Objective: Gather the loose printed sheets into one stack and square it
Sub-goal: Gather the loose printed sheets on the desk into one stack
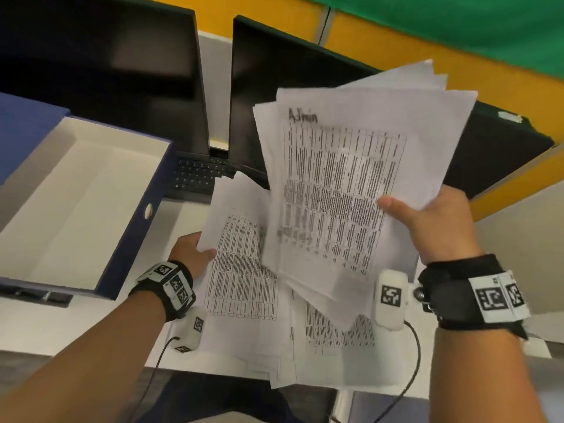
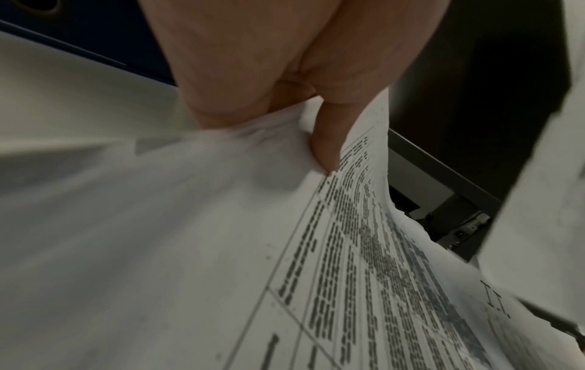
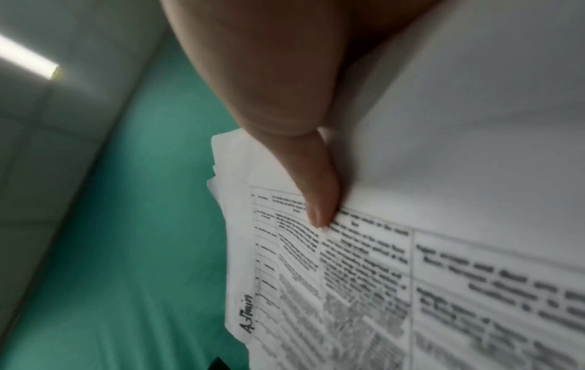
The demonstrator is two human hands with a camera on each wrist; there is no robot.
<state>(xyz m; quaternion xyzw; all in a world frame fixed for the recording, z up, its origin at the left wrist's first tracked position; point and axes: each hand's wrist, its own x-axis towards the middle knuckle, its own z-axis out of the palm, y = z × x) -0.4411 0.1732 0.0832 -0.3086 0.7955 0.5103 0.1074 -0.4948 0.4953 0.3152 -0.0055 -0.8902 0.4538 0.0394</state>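
Note:
My right hand point(image 1: 427, 218) holds an uneven bundle of printed sheets point(image 1: 341, 184) raised above the desk, thumb on the top page marked "Admin" point(image 3: 364, 275). The bundle's edges are fanned out at the top. My left hand point(image 1: 195, 254) pinches the left edge of a printed table sheet point(image 1: 241, 264), thumb on its face point(image 2: 326, 140), lifting that edge. Several more printed sheets point(image 1: 335, 346) lie overlapped on the white desk under both, some hanging over the front edge.
An open blue box file point(image 1: 76, 206) with a white inside lies at the left. Two dark monitors point(image 1: 116, 71) stand behind, with a black keyboard point(image 1: 198, 175) below them. Yellow and green partition panels point(image 1: 457, 35) rise at the back right.

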